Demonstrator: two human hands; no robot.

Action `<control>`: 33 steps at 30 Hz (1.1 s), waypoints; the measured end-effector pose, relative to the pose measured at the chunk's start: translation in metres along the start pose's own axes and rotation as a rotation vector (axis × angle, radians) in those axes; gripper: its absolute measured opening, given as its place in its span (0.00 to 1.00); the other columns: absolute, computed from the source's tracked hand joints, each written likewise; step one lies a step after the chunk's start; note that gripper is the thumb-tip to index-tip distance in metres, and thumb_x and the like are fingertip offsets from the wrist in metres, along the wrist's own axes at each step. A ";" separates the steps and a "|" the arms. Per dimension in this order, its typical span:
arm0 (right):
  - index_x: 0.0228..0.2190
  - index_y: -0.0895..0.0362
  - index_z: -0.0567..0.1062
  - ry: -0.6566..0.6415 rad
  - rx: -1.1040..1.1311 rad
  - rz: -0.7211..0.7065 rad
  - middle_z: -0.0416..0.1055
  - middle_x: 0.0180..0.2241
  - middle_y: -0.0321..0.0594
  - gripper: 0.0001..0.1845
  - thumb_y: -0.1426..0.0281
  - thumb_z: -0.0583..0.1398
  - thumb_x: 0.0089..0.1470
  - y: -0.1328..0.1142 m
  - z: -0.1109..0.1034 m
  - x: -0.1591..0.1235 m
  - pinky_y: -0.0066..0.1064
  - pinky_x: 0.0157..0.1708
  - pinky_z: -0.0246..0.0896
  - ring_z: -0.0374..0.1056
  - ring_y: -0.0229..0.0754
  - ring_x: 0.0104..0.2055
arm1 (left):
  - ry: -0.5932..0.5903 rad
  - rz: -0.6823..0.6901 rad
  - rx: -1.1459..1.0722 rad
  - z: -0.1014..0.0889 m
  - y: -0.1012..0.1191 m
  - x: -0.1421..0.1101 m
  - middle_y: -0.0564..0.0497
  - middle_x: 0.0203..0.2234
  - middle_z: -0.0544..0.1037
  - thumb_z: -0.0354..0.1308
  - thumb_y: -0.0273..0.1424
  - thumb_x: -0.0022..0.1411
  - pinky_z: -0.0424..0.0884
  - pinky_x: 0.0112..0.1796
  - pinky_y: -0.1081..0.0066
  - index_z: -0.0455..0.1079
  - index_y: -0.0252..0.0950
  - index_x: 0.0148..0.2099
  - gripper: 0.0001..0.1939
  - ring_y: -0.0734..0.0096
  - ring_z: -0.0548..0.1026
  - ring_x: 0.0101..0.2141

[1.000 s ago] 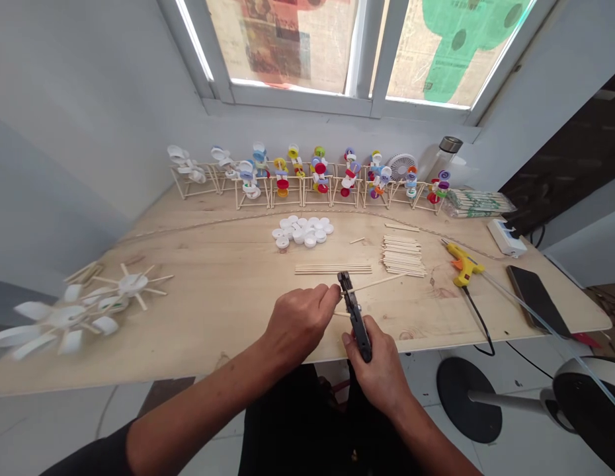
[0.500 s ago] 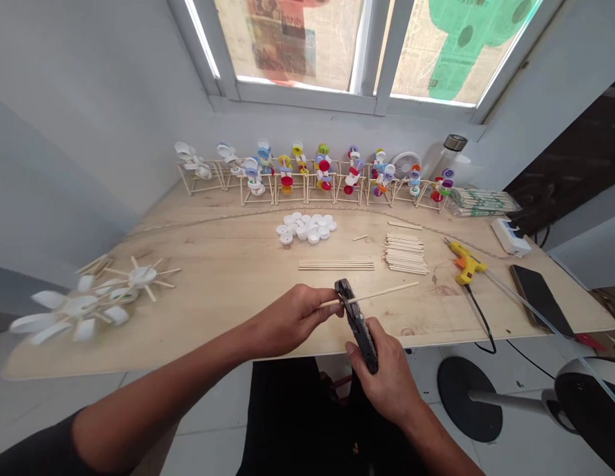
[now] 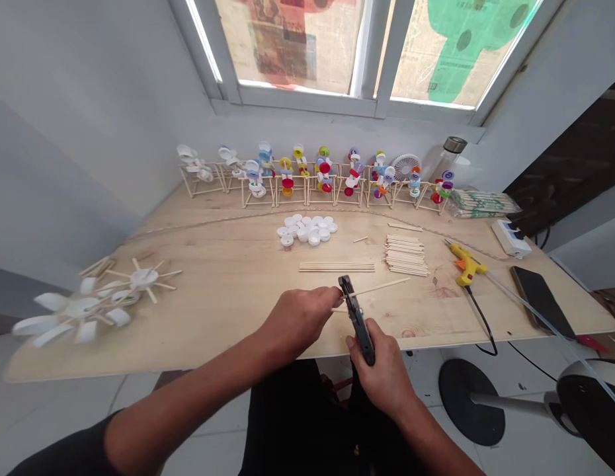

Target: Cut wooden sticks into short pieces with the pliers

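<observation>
Daylight is admitted through the papered window (image 3: 292,46); the surface (image 3: 213,264) is lit evenly, with shadows kept soft; the edges are bowed by distortion; the bottle-cap wheel (image 3: 74,314) is blurred.

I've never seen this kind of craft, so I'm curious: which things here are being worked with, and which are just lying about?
In use: left hand, wooden stick, right hand, black cutters.
Lying about: craft sticks, bottle caps, glue gun, phone.
</observation>
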State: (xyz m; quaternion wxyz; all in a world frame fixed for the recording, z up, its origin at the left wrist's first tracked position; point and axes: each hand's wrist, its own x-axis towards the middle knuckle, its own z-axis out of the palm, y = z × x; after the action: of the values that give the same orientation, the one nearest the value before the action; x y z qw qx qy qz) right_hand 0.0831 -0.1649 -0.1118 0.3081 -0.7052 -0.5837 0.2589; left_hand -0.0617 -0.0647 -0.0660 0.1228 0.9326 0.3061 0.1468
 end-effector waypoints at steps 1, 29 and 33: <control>0.23 0.54 0.58 -0.003 0.012 0.010 0.60 0.16 0.30 0.10 0.65 0.52 0.52 -0.001 0.000 0.001 0.25 0.20 0.46 0.57 0.36 0.18 | 0.073 0.014 0.128 0.006 0.001 -0.001 0.51 0.24 0.72 0.43 0.25 0.61 0.59 0.23 0.75 0.66 0.34 0.35 0.10 0.72 0.69 0.23; 0.23 0.54 0.59 -0.016 -0.034 0.013 0.61 0.17 0.30 0.09 0.65 0.52 0.52 0.000 -0.003 0.008 0.25 0.20 0.46 0.59 0.37 0.19 | 0.237 -0.041 0.167 0.023 -0.001 -0.002 0.52 0.20 0.70 0.42 0.28 0.62 0.57 0.21 0.76 0.67 0.34 0.37 0.12 0.74 0.67 0.20; 0.23 0.54 0.60 -0.045 -0.002 0.028 0.62 0.17 0.31 0.09 0.64 0.52 0.52 0.000 -0.004 0.009 0.26 0.21 0.48 0.60 0.37 0.20 | 0.354 0.021 0.340 0.032 -0.001 -0.002 0.54 0.16 0.67 0.43 0.27 0.62 0.54 0.19 0.75 0.68 0.33 0.38 0.11 0.75 0.63 0.17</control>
State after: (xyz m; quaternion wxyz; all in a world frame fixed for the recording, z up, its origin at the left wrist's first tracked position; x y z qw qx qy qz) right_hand 0.0875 -0.1567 -0.1089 0.2907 -0.7075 -0.5809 0.2784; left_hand -0.0530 -0.0693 -0.0964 -0.0930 0.9027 0.3334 0.2555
